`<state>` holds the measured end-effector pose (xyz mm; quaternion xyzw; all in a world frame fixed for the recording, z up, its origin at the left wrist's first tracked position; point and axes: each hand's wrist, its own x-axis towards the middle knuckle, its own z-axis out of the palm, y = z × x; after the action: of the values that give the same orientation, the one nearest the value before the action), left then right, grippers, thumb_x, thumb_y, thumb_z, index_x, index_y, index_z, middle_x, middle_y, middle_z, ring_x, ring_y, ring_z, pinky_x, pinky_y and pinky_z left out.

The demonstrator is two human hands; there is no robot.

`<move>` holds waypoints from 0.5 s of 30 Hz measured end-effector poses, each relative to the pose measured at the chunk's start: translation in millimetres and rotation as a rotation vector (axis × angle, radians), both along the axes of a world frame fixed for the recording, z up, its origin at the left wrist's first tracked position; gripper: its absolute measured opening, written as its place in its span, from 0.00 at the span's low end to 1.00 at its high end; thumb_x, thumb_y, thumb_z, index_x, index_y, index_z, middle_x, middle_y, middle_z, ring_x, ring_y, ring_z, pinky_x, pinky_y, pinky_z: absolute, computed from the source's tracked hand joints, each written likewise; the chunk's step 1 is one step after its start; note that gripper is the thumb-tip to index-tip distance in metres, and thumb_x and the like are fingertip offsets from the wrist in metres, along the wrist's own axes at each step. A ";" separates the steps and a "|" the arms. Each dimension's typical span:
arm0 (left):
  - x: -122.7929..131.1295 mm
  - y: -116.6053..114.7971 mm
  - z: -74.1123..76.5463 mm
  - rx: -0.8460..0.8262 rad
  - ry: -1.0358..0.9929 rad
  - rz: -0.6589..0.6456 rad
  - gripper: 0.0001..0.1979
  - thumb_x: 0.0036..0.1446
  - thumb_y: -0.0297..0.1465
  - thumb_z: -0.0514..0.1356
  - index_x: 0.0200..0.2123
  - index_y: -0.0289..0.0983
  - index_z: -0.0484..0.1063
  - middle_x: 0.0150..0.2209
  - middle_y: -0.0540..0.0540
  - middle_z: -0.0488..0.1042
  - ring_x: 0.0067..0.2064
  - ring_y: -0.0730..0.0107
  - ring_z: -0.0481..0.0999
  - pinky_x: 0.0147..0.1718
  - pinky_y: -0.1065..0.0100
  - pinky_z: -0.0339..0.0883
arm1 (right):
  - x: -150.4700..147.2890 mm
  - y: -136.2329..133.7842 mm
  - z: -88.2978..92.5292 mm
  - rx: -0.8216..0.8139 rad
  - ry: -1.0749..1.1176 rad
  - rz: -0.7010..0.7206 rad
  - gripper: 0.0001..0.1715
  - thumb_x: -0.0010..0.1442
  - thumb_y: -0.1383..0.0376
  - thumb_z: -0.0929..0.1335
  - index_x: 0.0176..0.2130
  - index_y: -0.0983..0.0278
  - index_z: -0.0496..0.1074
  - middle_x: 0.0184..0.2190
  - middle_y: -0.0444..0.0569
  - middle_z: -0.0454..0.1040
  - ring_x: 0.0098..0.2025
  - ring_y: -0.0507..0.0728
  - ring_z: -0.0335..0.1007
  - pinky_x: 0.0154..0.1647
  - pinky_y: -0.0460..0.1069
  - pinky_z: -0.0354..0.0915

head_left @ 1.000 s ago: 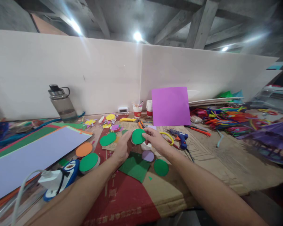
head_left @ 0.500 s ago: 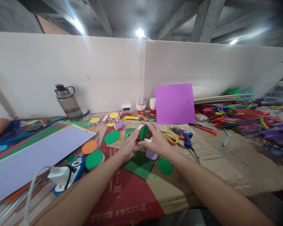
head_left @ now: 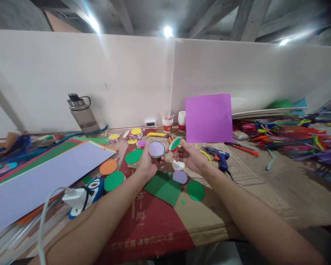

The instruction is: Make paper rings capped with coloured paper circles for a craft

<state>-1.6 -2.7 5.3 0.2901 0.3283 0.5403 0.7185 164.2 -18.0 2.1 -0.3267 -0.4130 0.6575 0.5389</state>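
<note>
The left hand [head_left: 148,163] held a lilac disc [head_left: 156,148], the right hand [head_left: 192,156] a green disc [head_left: 175,144], between half-curled fingers — likely light, crushable, best pinched at the rim.

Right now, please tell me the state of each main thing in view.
Round lilac-faced piece: held in left hand, lilac showing.
Round green-faced piece: held in right hand, tilted.
Grey translucent bottle: standing, lid on.
Blue glue gun: lying down; power unclear.
Rectangular purple paper: propped upright.
Red-and-white paper cup: upright, thin sticks inside.
</note>
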 end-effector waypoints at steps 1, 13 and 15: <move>-1.0 0.4 1.0 0.003 0.000 -0.009 0.25 0.65 0.47 0.43 0.33 0.34 0.70 0.23 0.44 0.74 0.17 0.73 0.67 0.16 0.73 0.59 | 0.8 0.8 -0.1 -0.030 0.011 0.008 0.24 0.54 0.45 0.71 0.35 0.62 0.69 0.28 0.46 0.74 0.28 0.51 0.69 0.27 0.46 0.63; -4.1 4.8 6.0 0.027 0.017 0.132 0.14 0.62 0.38 0.49 0.37 0.35 0.69 0.26 0.45 0.75 0.21 0.69 0.72 0.17 0.71 0.60 | 3.3 1.4 -4.9 0.322 -0.715 -0.187 0.28 0.51 0.57 0.72 0.52 0.59 0.70 0.50 0.50 0.74 0.47 0.57 0.69 0.47 0.53 0.65; -5.2 7.1 5.2 0.028 0.026 0.134 0.13 0.60 0.35 0.49 0.38 0.35 0.70 0.28 0.44 0.76 0.23 0.67 0.74 0.17 0.71 0.61 | 2.8 0.1 -4.1 0.366 -0.789 -0.197 0.33 0.50 0.60 0.71 0.56 0.59 0.67 0.55 0.52 0.71 0.54 0.59 0.66 0.52 0.55 0.63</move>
<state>-6.8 4.4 10.5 0.2845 0.3488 0.5879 0.6722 167.1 -17.9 -2.0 -0.4896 -0.6634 0.3444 0.4489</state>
